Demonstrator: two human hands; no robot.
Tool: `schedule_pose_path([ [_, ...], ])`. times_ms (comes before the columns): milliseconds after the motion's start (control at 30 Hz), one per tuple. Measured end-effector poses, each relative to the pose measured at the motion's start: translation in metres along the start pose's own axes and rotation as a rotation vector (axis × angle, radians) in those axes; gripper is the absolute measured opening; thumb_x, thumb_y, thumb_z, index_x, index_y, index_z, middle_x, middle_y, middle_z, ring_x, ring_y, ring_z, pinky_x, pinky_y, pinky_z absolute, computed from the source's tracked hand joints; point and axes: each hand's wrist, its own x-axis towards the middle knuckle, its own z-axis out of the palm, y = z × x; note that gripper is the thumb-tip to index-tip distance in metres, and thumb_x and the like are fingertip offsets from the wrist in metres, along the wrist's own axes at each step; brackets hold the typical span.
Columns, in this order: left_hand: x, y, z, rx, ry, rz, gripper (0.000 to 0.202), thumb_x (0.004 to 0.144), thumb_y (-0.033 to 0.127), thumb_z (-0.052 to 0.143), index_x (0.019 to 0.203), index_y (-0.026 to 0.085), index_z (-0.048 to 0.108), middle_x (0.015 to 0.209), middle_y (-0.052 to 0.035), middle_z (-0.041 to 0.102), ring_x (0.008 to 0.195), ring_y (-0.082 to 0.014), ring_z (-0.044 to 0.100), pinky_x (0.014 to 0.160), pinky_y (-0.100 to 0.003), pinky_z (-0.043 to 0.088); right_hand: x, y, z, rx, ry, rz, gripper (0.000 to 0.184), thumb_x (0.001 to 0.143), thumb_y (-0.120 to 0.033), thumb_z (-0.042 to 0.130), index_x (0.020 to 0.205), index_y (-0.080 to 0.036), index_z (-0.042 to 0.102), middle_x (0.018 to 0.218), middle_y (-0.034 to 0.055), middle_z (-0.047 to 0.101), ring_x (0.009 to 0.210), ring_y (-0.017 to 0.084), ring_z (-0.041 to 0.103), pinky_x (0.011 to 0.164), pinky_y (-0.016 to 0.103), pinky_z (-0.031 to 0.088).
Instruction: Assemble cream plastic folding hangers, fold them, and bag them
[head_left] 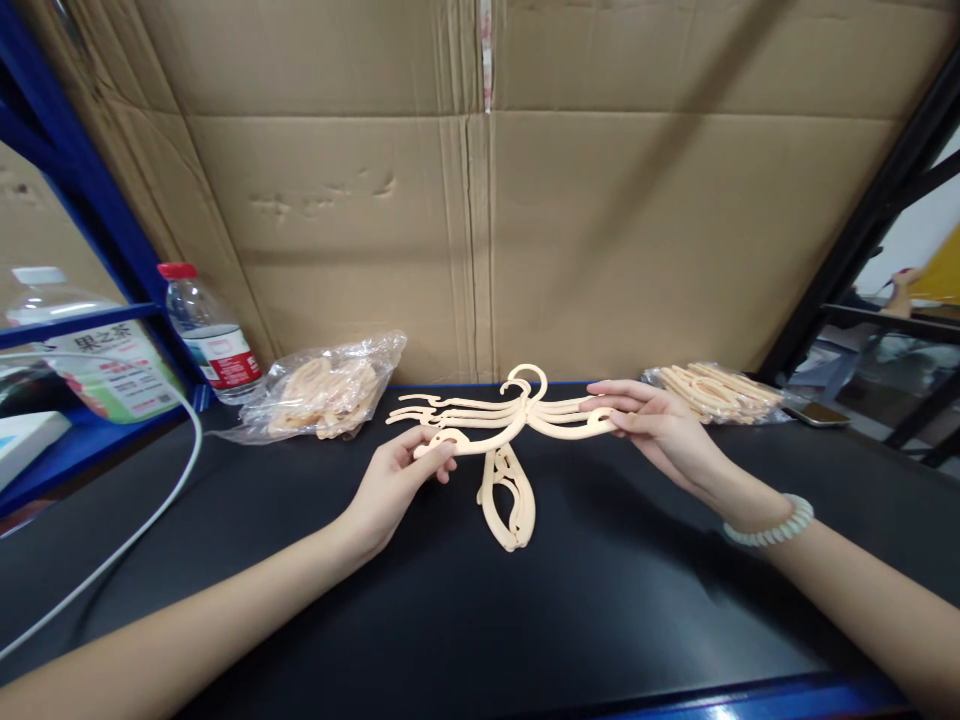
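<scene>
In the head view, a black tabletop (420, 620) with a blue front edge (750, 700) runs back to creased cardboard (337, 200), framed by a blue post (82, 190) on the left and a black one (855, 210) on the right. Above the middle of the surface, the left hand (397, 480) and right hand (656, 430) each pinch one end of a spread cream hanger (491, 442), with more opened hangers (480, 410) just behind it. A folded hanger (525, 510) lies below on the black top. Clear bags of hangers sit at the back, one left (322, 395), one right (712, 392) beside a phone (821, 414). Far left stand a red-capped bottle (229, 360) and a larger white-capped one (112, 370), near a white cable (180, 480)
</scene>
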Motion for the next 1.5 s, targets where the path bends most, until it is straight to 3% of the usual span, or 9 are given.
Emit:
schedule_pose_path([
  [200,0.003,-0.005,-0.002,-0.225,-0.032,-0.066,0.021,0.071,0.029,0.078,0.073,0.014,0.065,0.065,0.0028,0.053,0.059,-0.0075,0.045,0.058,-0.020,0.039,-0.002,-0.004,0.007,0.042,0.027,-0.058,0.030,0.073,-0.025,0.075,0.102,-0.021,0.071,0.093,0.0041,0.067,0.068,0.012,0.056,0.058,0.024,0.046],
  [333,0.005,-0.005,-0.004,-0.315,-0.046,-0.099,0.020,0.069,0.025,0.079,0.072,0.012,0.064,0.069,0.0034,0.053,0.059,-0.0051,0.045,0.059,-0.018,0.040,-0.001,-0.002,0.002,0.085,0.061,-0.044,0.035,0.074,-0.030,0.078,0.107,-0.022,0.068,0.093,0.0039,0.067,0.072,0.013,0.058,0.063,0.025,0.049],
  [467,0.004,-0.002,-0.002,-0.287,-0.136,-0.129,0.021,0.070,0.025,0.079,0.073,0.011,0.064,0.065,0.0022,0.058,0.057,-0.0066,0.054,0.058,-0.019,0.045,0.000,0.003,0.001,0.043,0.083,-0.022,0.037,0.077,-0.039,0.076,0.109,-0.022,0.066,0.098,0.0067,0.069,0.081,0.019,0.062,0.072,0.032,0.053],
  [600,0.000,0.004,0.005,-0.338,-0.179,-0.221,0.026,0.069,0.029,0.080,0.075,0.012,0.061,0.063,-0.0011,0.064,0.058,-0.0117,0.064,0.055,-0.019,0.050,-0.004,0.005,0.013,0.096,0.064,0.027,0.034,0.075,-0.041,0.078,0.100,-0.023,0.065,0.091,0.0048,0.068,0.080,0.019,0.063,0.070,0.031,0.054],
  [867,-0.014,0.010,0.017,-0.470,-0.248,-0.216,0.025,0.073,0.029,0.078,0.078,0.012,0.061,0.060,0.0015,0.061,0.051,-0.0078,0.060,0.055,-0.018,0.051,-0.020,-0.002,0.037,0.104,-0.003,0.003,0.029,0.080,-0.043,0.075,0.091,-0.026,0.055,0.087,0.0008,0.064,0.075,0.018,0.064,0.069,0.034,0.058],
  [1067,-0.014,0.007,0.016,-0.453,-0.250,-0.194,0.022,0.076,0.028,0.077,0.081,0.011,0.063,0.063,0.0007,0.062,0.053,-0.0069,0.057,0.054,-0.018,0.048,-0.030,-0.006,0.050,0.130,-0.197,0.052,0.026,0.084,-0.046,0.071,0.084,-0.020,0.066,0.097,0.0075,0.067,0.091,0.024,0.066,0.082,0.042,0.057],
  [1200,-0.018,0.009,0.018,-0.396,-0.257,-0.199,0.025,0.076,0.032,0.077,0.081,0.011,0.064,0.065,0.0001,0.062,0.050,-0.0056,0.053,0.052,-0.018,0.045,-0.034,-0.006,0.052,0.073,-0.377,0.085,0.027,0.089,-0.043,0.065,0.098,-0.020,0.073,0.107,0.0096,0.066,0.092,0.023,0.066,0.087,0.042,0.056],
  [1300,-0.022,0.011,0.020,-0.363,-0.272,-0.196,0.027,0.075,0.034,0.078,0.080,0.011,0.064,0.064,0.0000,0.061,0.050,-0.0058,0.052,0.052,-0.018,0.044,-0.036,-0.009,0.054,-0.009,-0.508,0.060,0.029,0.092,-0.043,0.061,0.112,-0.024,0.071,0.121,0.0094,0.061,0.105,0.025,0.063,0.091,0.043,0.054],
  [1500,-0.025,0.010,0.022,-0.377,-0.312,-0.141,0.031,0.072,0.030,0.081,0.093,0.013,0.066,0.079,-0.0019,0.064,0.065,-0.0115,0.063,0.065,-0.024,0.050,-0.039,-0.014,0.057,-0.149,-0.536,-0.050,0.033,0.092,-0.041,0.062,0.123,-0.030,0.065,0.118,0.0069,0.062,0.124,0.025,0.051,0.107,0.045,0.039],
])
